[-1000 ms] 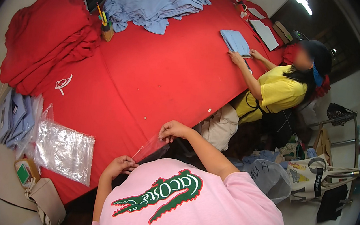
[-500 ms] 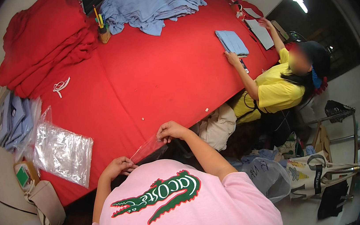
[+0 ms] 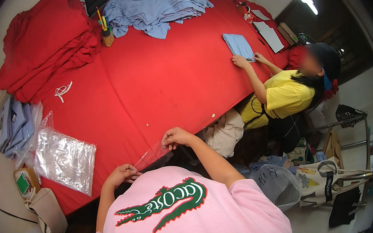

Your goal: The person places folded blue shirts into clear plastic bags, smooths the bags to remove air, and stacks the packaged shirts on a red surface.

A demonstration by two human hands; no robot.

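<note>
On the red tabletop [image 3: 154,76], the folded light-blue garment [image 3: 239,46] again has both co-worker's hands [image 3: 241,62] at it, while my clear plastic bag [image 3: 151,154], by the near edge, stays taut, seemingly no further along, its edge slanting up rightward, long axis unclear, pinched by the fingers [image 3: 133,169] of my left hand [image 3: 119,175] and right hand [image 3: 178,136].

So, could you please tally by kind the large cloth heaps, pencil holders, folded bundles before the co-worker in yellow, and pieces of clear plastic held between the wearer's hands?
Large cloth heaps, one red and one light blue: 2
Pencil holder: 1
Folded blue bundle: 1
Clear plastic piece between left hand and right hand: 1
Total: 5
</note>
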